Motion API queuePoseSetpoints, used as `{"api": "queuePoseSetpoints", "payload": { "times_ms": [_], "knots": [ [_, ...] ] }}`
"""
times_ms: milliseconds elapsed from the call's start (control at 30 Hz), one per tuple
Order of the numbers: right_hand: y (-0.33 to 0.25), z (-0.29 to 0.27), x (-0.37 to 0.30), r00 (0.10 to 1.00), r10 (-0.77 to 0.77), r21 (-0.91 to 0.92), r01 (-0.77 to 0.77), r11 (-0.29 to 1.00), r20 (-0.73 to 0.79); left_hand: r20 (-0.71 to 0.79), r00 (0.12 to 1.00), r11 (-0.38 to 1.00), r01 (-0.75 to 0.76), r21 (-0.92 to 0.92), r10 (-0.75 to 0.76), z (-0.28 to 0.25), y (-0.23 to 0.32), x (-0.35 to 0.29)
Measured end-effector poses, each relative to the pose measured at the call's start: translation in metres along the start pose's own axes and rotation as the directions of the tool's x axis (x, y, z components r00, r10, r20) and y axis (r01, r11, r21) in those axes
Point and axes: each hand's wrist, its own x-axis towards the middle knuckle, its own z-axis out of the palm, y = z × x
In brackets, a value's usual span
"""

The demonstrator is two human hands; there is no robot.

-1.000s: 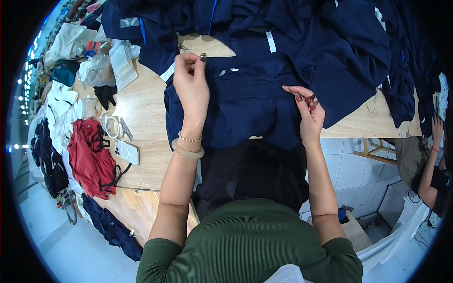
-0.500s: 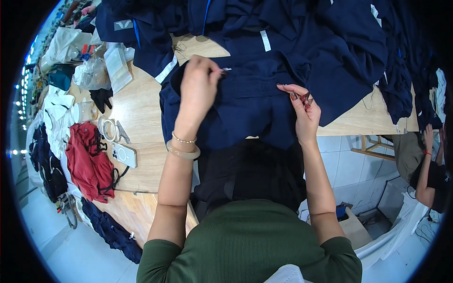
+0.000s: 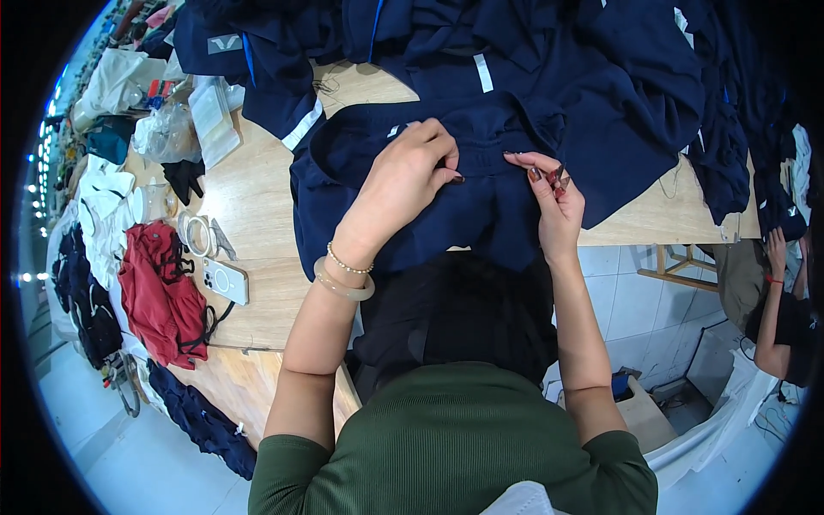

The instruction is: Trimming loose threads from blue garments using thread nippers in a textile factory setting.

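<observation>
The dark navy knit garment [image 3: 446,206] lay flat at the near edge of the pale wooden worktable [image 3: 249,202], its long axis running away from the person and its lower part hanging over the edge. The left hand [image 3: 403,176] pinched a fold near the waistband, fingers closed on cloth. The right hand [image 3: 554,193] held a small dark-handled snipping tool [image 3: 558,176] just beside it. Judging by the heap of navy garments [image 3: 601,69] beyond, much work remained. A white phone [image 3: 225,281] and red cloth [image 3: 159,287] lay left.
</observation>
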Motion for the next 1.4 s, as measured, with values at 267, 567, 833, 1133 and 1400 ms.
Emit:
{"api": "queuePoseSetpoints", "payload": {
  "times_ms": [267,567,833,1133,1400],
  "knots": [
    [-0.013,0.002,0.003,0.993,0.114,-0.145,-0.109,0.984,0.028,0.015,1.0,1.0,-0.007,-0.027,0.007,-0.007,0.001,0.001],
    [-0.039,-0.001,0.013,0.989,0.135,0.017,-0.136,0.991,0.06,-0.019,0.998,0.98,0.063,-0.189,-0.067,0.0,-0.007,0.001],
    [-0.089,0.002,0.012,0.994,0.094,-0.341,-0.105,0.934,-0.051,-0.047,0.995,0.96,0.069,-0.272,-0.085,0.002,-0.007,-0.003],
    [-0.057,0.027,0.062,0.939,0.324,0.267,-0.343,0.9,0.115,-0.131,0.99,0.972,-0.081,-0.222,0.052,-0.005,-0.005,0.011],
    [-0.008,0.032,0.044,0.887,0.449,0.166,-0.462,0.872,0.107,0.026,0.977,0.928,-0.19,-0.321,0.209,0.006,-0.004,-0.002]
  ]
}}
